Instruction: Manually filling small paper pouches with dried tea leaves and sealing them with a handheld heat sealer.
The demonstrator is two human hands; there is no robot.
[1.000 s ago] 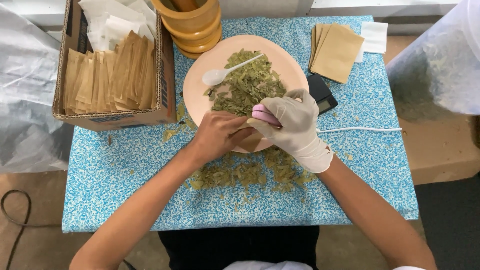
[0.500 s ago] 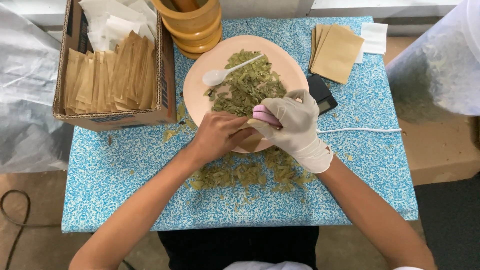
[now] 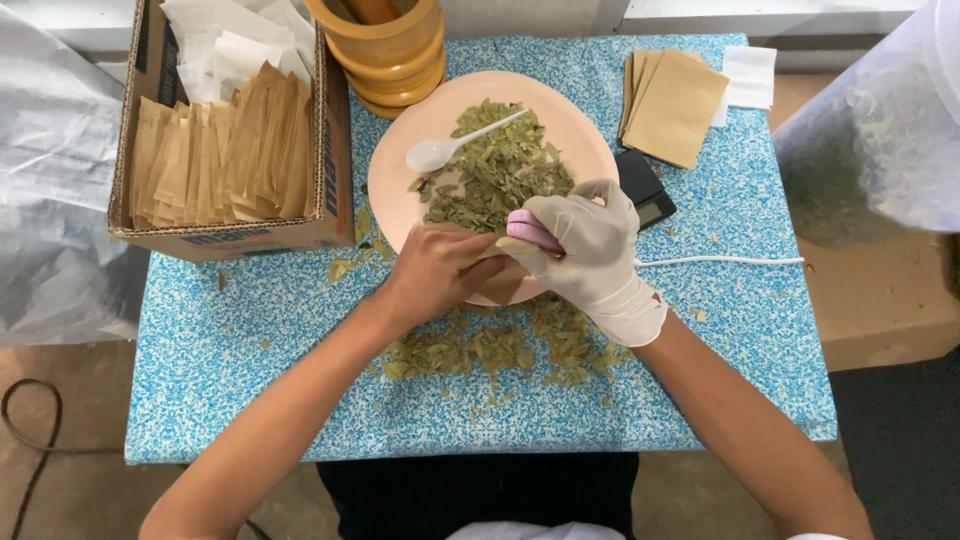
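My right hand [image 3: 592, 245], in a white glove, is closed around a small pink tool [image 3: 530, 232] at the near rim of a peach plate [image 3: 585, 140]. Pressed close against it, my bare left hand [image 3: 440, 270] pinches a small brown paper pouch [image 3: 503, 283] that lies under the tool. Dried green leaves [image 3: 495, 172] are heaped on the plate, and a white plastic spoon [image 3: 450, 147] rests across them. More leaves [image 3: 500, 345] lie scattered on the blue speckled tablecloth [image 3: 250, 370] below my hands.
A cardboard box [image 3: 240, 235] of brown and white pouches stands at the left. Stacked wooden bowls [image 3: 385, 50] sit at the back. Flat brown pouches [image 3: 675, 105], a black scale [image 3: 645, 188] and a white cord [image 3: 720, 261] lie right. A clear bag of leaves [image 3: 880, 130] stands beyond.
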